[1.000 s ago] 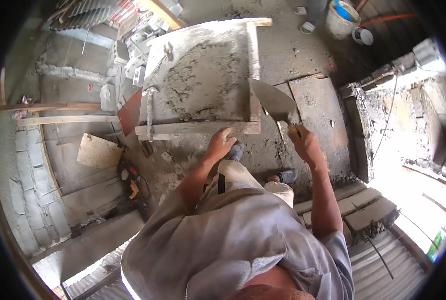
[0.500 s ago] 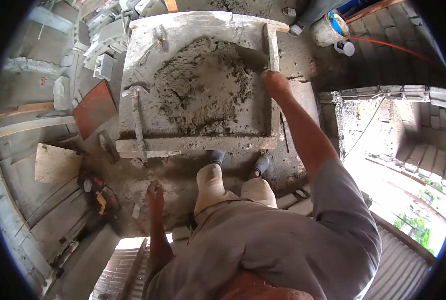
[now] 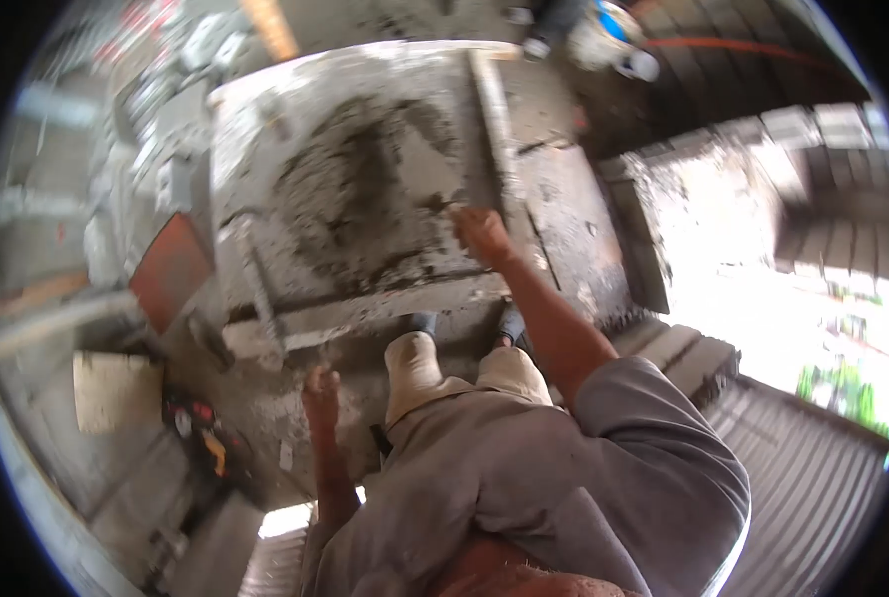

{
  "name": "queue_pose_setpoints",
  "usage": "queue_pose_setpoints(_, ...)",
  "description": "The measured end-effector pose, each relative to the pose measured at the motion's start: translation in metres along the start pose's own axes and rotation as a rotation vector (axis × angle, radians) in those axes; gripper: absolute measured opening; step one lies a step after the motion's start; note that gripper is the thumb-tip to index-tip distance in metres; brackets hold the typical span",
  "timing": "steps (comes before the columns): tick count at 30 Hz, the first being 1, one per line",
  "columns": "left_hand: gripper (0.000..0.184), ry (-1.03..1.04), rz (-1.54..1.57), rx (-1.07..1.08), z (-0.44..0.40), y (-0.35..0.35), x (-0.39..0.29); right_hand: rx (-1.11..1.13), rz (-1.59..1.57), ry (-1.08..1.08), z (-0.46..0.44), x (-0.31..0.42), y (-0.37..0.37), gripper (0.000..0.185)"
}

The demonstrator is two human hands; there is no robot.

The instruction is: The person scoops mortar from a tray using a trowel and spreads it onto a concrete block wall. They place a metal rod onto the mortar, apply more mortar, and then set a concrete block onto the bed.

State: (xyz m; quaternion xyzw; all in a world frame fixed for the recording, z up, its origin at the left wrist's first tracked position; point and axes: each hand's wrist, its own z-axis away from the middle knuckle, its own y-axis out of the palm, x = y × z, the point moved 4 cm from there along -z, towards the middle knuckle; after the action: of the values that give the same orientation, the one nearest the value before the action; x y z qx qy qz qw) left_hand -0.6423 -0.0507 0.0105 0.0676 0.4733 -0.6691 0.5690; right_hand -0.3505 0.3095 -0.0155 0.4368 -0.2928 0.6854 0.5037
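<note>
My right hand (image 3: 482,237) is closed round the handle of a trowel, over the right part of a mortar board (image 3: 245,184). The trowel's pale blade (image 3: 427,167) points away from me and lies against the wet mortar (image 3: 340,189). A dark hollow shows in the mortar left of the blade. My left hand (image 3: 322,393) hangs near my left leg with curled fingers, and I see nothing in it. A hammer (image 3: 255,279) lies across the board's near left corner, its handle over the front rail. Motion blurs the view.
Left of the board are a reddish-brown panel (image 3: 173,271), a pale board (image 3: 118,391) and a power tool with an orange part (image 3: 214,453). Concrete blocks (image 3: 174,184) lie at the far left. A bucket (image 3: 599,38) stands at the far right. A bright opening (image 3: 733,279) is to my right.
My right hand has drawn the trowel from the board's right rail inward and nearer to me. A hollow now shows in the mortar. My left hand stays low, and the view has shifted.
</note>
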Motion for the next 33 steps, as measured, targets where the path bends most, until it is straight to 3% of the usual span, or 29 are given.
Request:
queue_pose_setpoints(3,0.046,0.193,-0.013,-0.072,-0.046,0.004,-0.069,-0.144,0.258,0.111,0.059,0.023,-0.053,0.035)
queue_pose_setpoints(4,0.045,0.225,-0.039,-0.062,-0.067,0.012,-0.082,-0.186,0.44,-0.21,0.07,0.024,-0.076,0.035)
queue_pose_setpoints(5,0.045,0.369,-0.12,0.041,-0.075,0.015,-0.13,-0.216,0.409,-0.036,0.096,0.038,-0.101,0.034)
queue_pose_setpoints(6,0.047,0.352,-0.196,0.016,-0.083,0.027,-0.156,-0.206,0.145,-0.002,0.122,0.034,-0.124,0.034)
queue_pose_setpoints(7,0.048,0.434,-0.171,0.075,-0.095,0.041,-0.179,-0.248,0.1,-0.058,0.144,0.029,-0.151,0.035)
queue_pose_setpoints(11,0.047,0.625,-0.124,0.18,-0.125,0.109,-0.247,-0.442,0.034,0.068,0.25,0.011,-0.256,0.04)
queue_pose_setpoints(16,0.044,0.702,-0.263,0.309,-0.064,0.233,-0.355,-0.983,-0.257,0.148,0.381,-0.076,-0.388,0.024)
queue_pose_setpoints(19,0.042,0.684,-0.206,0.498,-0.036,0.317,-0.38,-1.348,-0.195,0.096,0.443,-0.133,-0.476,0.024)
queue_pose_setpoints(20,0.041,0.742,-0.306,0.549,-0.027,0.341,-0.387,-1.434,-0.457,0.125,0.463,-0.131,-0.498,0.024)
queue_pose_setpoints(23,0.04,0.77,-0.372,0.644,-0.006,0.394,-0.394,-1.718,-0.4,0.119,0.515,-0.126,-0.582,0.022)
queue_pose_setpoints(26,0.041,0.768,-0.382,0.686,0.006,0.417,-0.404,-2.029,-0.006,0.242,0.558,-0.19,-0.687,0.022)
queue_pose_setpoints(27,0.042,0.783,-0.431,0.67,0.011,0.419,-0.41,-2.054,0.276,0.471,0.574,-0.154,-0.699,0.026)
queue_pose_setpoints(30,0.044,0.787,-0.493,0.623,0.007,0.418,-0.414,-2.012,0.274,0.737,0.594,-0.137,-0.749,0.031)
queue_pose_setpoints(31,0.044,0.775,-0.503,0.6,0.003,0.417,-0.413,-2.009,0.27,0.731,0.595,-0.147,-0.768,0.031)
queue_pose_setpoints(33,0.045,0.76,-0.512,0.578,-0.002,0.415,-0.411,-1.854,0.463,0.922,0.593,-0.172,-0.804,0.033)
